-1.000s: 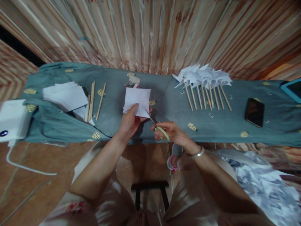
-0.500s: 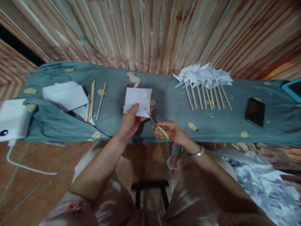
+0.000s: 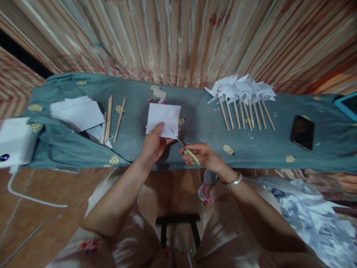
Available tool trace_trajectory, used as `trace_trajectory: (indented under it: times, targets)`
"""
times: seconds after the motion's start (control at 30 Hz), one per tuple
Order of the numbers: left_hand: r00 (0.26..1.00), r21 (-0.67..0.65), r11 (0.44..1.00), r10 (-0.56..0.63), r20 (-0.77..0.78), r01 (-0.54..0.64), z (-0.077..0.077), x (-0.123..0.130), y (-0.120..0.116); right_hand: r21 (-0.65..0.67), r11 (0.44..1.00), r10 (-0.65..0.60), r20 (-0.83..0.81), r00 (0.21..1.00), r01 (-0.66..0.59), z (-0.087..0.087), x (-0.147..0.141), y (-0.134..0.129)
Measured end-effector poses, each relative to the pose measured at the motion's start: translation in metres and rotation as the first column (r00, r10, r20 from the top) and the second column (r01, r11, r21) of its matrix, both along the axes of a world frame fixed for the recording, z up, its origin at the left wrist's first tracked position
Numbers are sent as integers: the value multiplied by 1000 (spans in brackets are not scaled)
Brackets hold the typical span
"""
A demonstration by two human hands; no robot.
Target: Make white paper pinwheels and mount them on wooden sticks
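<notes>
My left hand (image 3: 156, 140) grips a square sheet of white paper (image 3: 163, 116) by its near edge, thumb on top and fingers beneath. Scissors (image 3: 193, 157) with light green handles are in my right hand (image 3: 203, 154), fingers closed round the handles. Their blades lie at the sheet's near right corner and point toward its middle. Just beyond the paper sits a small opened box (image 3: 158, 97) with shiny little bits inside, too small to name. The paper hides part of that box.
White paper sheets (image 3: 76, 113) and wooden sticks (image 3: 109, 119) lie to the left, near a white device (image 3: 16, 141). On the right are several paper pinwheels (image 3: 242, 91), a phone (image 3: 303, 133) and a blue-edged tablet (image 3: 347, 106). A heap of white paper shapes (image 3: 315, 219) is low on the right.
The scissor blades show a little more clearly over the paper's corner, and the sheet has shifted very slightly. Both hands keep their holds.
</notes>
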State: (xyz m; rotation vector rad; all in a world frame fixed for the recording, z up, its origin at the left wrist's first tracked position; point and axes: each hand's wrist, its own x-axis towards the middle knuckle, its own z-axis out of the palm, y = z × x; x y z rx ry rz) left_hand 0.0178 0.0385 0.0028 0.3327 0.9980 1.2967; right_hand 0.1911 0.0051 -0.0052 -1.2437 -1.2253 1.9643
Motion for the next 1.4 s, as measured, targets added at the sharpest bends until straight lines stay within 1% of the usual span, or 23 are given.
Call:
trace_trajectory:
  times: [0.33,0.63,0.87,1.1,1.27,1.4]
  targets:
    - [999,21,999,-34,16,34,-3,1,-2,-3,1000,-8,19,1000,8,2,0,-1]
    - [1000,21,1000,-6,-4,6,-1,1,-1,-45,998,-33,13,999,33,4,-1,0]
    - [999,33,998,-50,-20,51,-4,3,-3,-33,999,-32,-5,999,32,3,-1,0]
    - [1000,29,999,-17,0,17,-3,3,-4,-21,999,-31,-9,999,31,0,0,1]
    - [999,37,998,-42,0,42,-5,4,-6,-53,997,-51,-10,999,50,1,-1,1]
    - [998,56,997,-57,6,57,-7,4,-7,-45,997,-56,-13,998,55,1,-2,1]
